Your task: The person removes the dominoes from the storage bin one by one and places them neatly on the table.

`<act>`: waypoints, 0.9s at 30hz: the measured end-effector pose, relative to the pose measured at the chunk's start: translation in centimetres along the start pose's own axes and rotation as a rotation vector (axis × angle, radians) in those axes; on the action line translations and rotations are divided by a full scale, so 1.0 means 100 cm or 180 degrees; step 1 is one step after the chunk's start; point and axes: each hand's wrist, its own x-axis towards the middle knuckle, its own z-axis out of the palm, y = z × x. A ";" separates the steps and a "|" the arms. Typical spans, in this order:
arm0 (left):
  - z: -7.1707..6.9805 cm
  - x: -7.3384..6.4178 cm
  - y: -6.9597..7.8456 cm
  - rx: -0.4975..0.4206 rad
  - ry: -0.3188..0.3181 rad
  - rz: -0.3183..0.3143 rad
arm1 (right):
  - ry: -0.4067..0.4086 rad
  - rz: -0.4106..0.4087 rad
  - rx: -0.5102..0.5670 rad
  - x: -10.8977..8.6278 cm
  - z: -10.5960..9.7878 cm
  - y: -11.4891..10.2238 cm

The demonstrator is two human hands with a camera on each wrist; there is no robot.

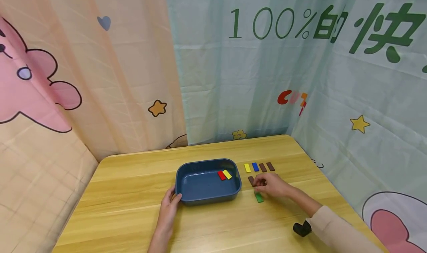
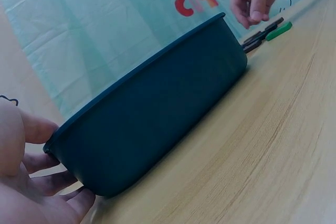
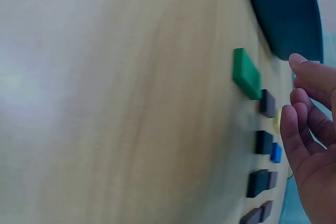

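Observation:
My left hand (image 1: 168,208) grips the near left corner of a dark blue plastic bin (image 1: 208,200), thumb and fingers against its wall and rim. Inside the bin's right end lie a red block (image 1: 221,175) and a yellow block (image 1: 227,174), both thin and flat. My right hand (image 1: 271,185) hovers over the blocks right of the bin, its fingers loosely bent, with nothing visible between them in the right wrist view. By its fingertips lies a brown block (image 1: 251,180). A green block (image 3: 245,74) lies nearest me; the hand hides other dark blocks from the head view.
Behind the right hand, a row holds a yellow block (image 1: 247,167), a blue block (image 1: 255,166) and two brown blocks (image 1: 262,167). More dark blocks (image 3: 258,183) stand in the nearer row. The wooden table (image 1: 133,179) meets hanging printed curtains (image 1: 233,79) at the back.

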 end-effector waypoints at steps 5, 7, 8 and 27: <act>0.000 0.000 0.000 0.0023 0.0015 -0.0018 | 0.0003 -0.0247 -0.0079 0.014 -0.011 -0.009; 0.000 0.000 -0.001 0.0028 0.0009 -0.0019 | -0.0016 -0.0320 -0.0070 0.018 -0.015 -0.014; 0.000 0.001 -0.001 0.0026 0.0007 -0.0022 | -0.0027 -0.0335 -0.0080 0.021 -0.017 -0.016; -0.001 -0.001 -0.002 -0.0119 -0.0061 0.0055 | -0.0389 -0.0448 -0.0346 0.095 -0.034 -0.066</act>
